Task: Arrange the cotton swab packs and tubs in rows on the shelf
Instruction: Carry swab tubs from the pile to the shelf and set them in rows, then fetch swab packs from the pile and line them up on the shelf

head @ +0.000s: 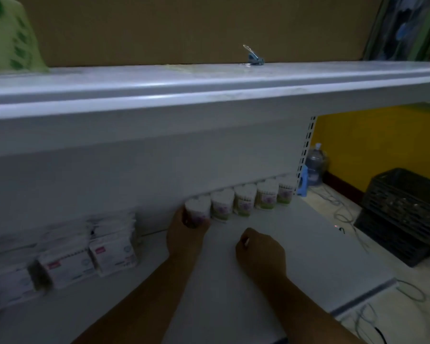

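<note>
**White tubs in a row, packs stacked to the left**

Five cotton swab tubs (pixel 243 202) stand side by side along the back panel of the white lower shelf (pixel 296 244), each touching the next. More tops seem to show behind them, too dim to count. The left hand (pixel 184 238) grips the leftmost tub (pixel 197 212), fingers wrapped round its base. The right hand (pixel 260 250) rests on the bare shelf just beside it with fingers curled under; I cannot tell whether it holds anything.

On the shelf's left part, three cotton swab packs (pixel 90 259) face forward in a row, with more behind, blurred.

The upper shelf (pixel 209 95) carries one small metal clipper (pixel 254 58) and a green pack (pixel 8 36). To the right are a yellow wall (pixel 382 140), one water jug (pixel 315 162), a blue stool (pixel 302 184), a black crate (pixel 405 214) and loose cables (pixel 343 212) on the floor.
</note>
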